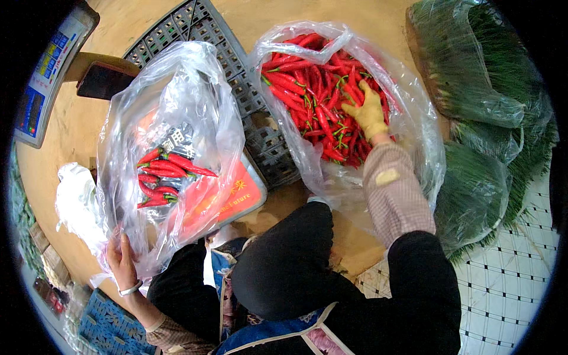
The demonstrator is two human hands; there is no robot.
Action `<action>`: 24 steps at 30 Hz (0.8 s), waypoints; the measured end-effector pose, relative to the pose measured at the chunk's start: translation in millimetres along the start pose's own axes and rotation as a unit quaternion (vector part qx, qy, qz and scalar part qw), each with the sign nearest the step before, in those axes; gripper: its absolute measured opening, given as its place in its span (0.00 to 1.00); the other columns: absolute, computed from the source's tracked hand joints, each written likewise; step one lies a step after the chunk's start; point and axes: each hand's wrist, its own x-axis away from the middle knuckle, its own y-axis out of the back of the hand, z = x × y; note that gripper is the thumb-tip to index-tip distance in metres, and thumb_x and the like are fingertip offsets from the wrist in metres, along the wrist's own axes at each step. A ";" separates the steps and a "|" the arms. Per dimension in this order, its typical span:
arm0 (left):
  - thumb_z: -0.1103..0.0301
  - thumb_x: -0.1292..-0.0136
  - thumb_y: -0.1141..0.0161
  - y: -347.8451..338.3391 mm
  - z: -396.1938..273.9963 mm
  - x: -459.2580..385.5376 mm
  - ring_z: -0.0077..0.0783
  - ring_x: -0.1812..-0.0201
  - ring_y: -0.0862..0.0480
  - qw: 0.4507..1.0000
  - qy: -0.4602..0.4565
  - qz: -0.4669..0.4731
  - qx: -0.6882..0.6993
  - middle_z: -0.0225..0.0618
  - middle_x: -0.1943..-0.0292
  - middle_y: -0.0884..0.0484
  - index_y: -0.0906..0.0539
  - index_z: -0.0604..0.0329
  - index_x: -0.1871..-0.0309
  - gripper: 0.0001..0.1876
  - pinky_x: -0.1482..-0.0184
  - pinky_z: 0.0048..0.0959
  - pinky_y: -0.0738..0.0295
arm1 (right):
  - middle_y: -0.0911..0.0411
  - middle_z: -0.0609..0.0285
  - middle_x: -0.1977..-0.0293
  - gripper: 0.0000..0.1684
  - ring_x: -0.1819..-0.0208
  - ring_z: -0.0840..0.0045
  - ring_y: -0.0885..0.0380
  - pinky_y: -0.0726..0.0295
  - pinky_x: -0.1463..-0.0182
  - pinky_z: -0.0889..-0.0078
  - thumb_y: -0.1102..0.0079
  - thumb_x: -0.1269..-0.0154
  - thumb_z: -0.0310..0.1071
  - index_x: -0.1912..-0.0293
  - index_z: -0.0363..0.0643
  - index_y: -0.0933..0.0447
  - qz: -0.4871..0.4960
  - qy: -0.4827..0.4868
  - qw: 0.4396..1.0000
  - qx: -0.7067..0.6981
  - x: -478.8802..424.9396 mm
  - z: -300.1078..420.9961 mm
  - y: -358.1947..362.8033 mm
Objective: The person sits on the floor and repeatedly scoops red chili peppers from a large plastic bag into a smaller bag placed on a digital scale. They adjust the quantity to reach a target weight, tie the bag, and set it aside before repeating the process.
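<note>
My left hand, bare with a white band at the wrist, grips the near edge of a clear plastic bag. Several red chili peppers lie inside that bag, which rests over a scale's orange printed platform. To the right, a larger clear bag stands open, full of red chilies with green stems. My right hand, in a yellow glove, reaches into it. Its thumb and forefinger are spread against the chilies; whether one is held between them is unclear.
The scale's display panel stands at far left, near a dark phone-like object. A grey plastic crate lies behind the bags. Bagged green leafy bundles line the right. White crumpled plastic and a blue crate are at left.
</note>
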 end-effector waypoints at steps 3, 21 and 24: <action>0.65 0.33 0.48 2.2 0.8 2.9 0.11 0.84 0.40 1.000 0.010 -0.004 -0.010 0.18 0.83 0.35 0.26 0.61 0.43 0.17 0.82 0.15 0.47 | 0.24 0.46 0.55 0.38 0.51 0.58 0.27 0.29 0.45 0.63 0.26 0.60 0.36 0.47 0.37 0.30 0.049 -0.042 0.997 0.051 -20.8 20.8 5.6; 0.68 0.35 0.45 3.9 4.2 6.6 0.13 0.76 0.32 0.994 -0.078 0.002 0.080 0.22 0.73 0.27 0.27 0.64 0.44 0.17 0.75 0.15 0.37 | 0.25 0.62 0.64 0.18 0.63 0.73 0.22 0.21 0.70 0.79 0.39 0.42 0.31 0.52 0.44 0.31 -0.029 -0.126 0.802 -0.584 84.0 51.9 153.2; 0.70 0.36 0.46 0.9 8.3 9.1 0.14 0.73 0.30 0.989 -0.070 -0.004 0.131 0.24 0.69 0.25 0.27 0.64 0.45 0.16 0.74 0.15 0.34 | 0.27 0.50 0.53 0.20 0.59 0.69 0.22 0.21 0.72 0.82 0.41 0.40 0.34 0.49 0.42 0.31 0.011 -0.091 0.736 -0.671 94.8 92.0 156.4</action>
